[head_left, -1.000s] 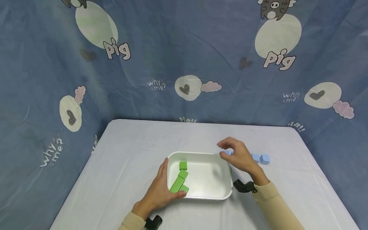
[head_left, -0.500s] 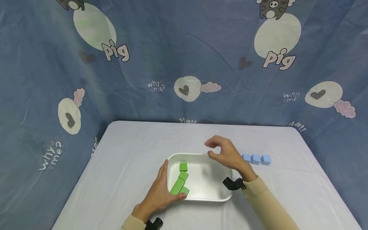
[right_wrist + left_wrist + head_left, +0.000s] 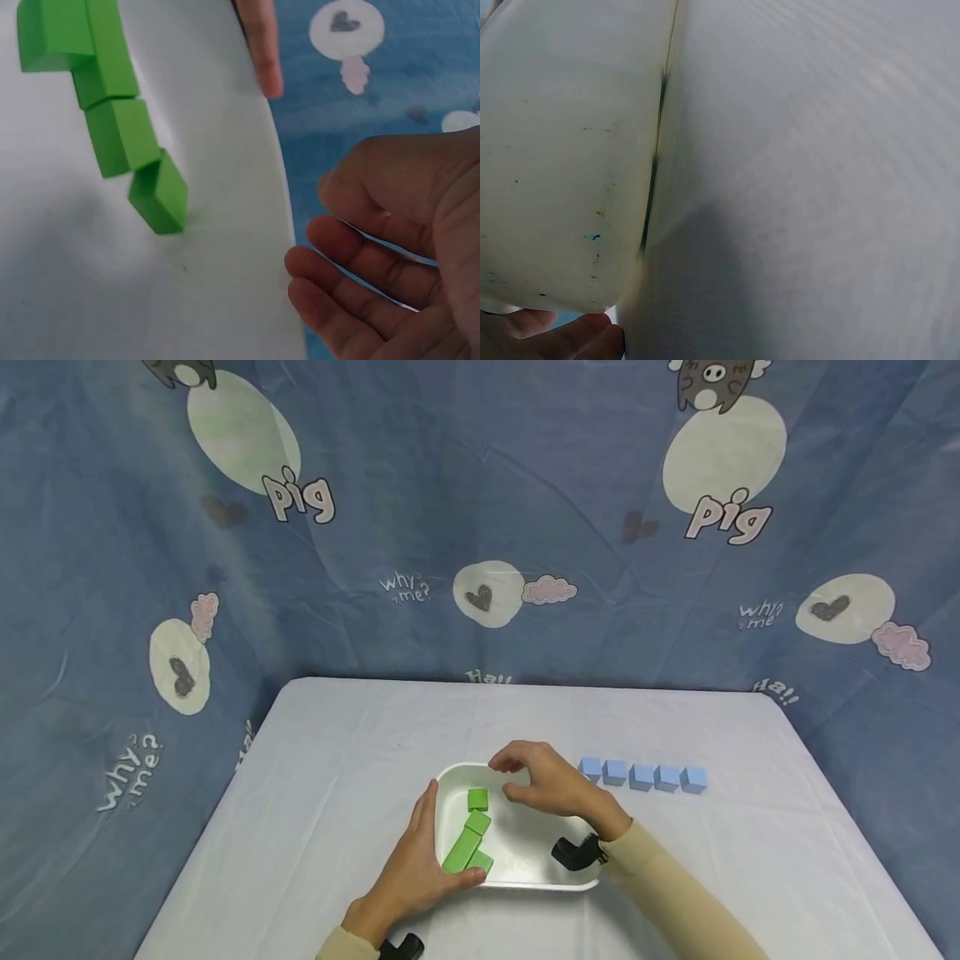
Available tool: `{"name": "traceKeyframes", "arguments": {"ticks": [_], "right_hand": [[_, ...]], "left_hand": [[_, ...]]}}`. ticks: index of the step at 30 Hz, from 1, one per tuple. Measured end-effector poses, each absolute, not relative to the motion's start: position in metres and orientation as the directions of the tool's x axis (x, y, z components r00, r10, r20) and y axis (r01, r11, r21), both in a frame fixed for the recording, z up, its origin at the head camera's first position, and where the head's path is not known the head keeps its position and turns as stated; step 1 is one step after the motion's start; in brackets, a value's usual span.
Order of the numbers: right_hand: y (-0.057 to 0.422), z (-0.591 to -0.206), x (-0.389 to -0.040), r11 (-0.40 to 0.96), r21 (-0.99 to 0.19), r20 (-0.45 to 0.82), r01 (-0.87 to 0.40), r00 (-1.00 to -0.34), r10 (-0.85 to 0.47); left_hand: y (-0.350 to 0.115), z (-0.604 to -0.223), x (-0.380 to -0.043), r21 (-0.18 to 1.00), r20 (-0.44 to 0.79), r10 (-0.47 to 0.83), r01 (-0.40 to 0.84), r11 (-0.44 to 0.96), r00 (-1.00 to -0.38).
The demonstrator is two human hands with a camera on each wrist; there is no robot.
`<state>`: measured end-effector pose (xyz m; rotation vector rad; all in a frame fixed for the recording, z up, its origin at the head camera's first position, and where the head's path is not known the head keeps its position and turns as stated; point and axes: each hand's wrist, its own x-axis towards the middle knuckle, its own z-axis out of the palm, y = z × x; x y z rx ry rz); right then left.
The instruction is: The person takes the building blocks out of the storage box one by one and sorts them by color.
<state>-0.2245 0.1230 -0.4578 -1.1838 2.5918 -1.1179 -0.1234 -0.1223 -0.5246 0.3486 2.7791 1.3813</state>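
A shallow white tray (image 3: 536, 860) lies on the table with several green blocks (image 3: 467, 842) along its left side. My left hand (image 3: 416, 860) holds the tray's left end, its thumb at the near rim and its fingers along the outer left wall. In the left wrist view, curled fingertips (image 3: 574, 337) show beside the tray's wall (image 3: 562, 180). My right hand (image 3: 553, 781) hovers over the tray's far part with thumb and fingers loosely bent, nothing between them. In the right wrist view this hand (image 3: 397, 247) is apart from the green blocks (image 3: 120, 135).
Right of the tray's far corner, several blue cubes (image 3: 641, 777) stand in a row on the white tablecloth (image 3: 750, 860). A blue printed curtain (image 3: 600, 460) hangs behind the table. Black wrist mounts (image 3: 576, 853) stick out below the hands.
My right hand has moved left from above the blue cubes to over the tray, uncovering the whole row. My left hand stays on the tray; the green blocks have not moved.
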Motion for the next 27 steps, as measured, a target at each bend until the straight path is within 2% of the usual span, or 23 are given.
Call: {"name": "traceKeyframes", "arguments": {"ticks": [13,27], "right_hand": [[0.099,-0.476,-0.222,0.442,-0.624,0.073,-0.644,-0.612,-0.787],[0.088,-0.488,-0.223,0.416,-0.556,0.066,-0.719,-0.537,-0.841]], "left_hand": [[-0.122,-0.526,-0.122,0.788,0.076,0.222,0.195,0.584,-0.972],[-0.124,-0.528,-0.124,0.787,0.110,0.227,0.224,0.575,-0.968]]}}
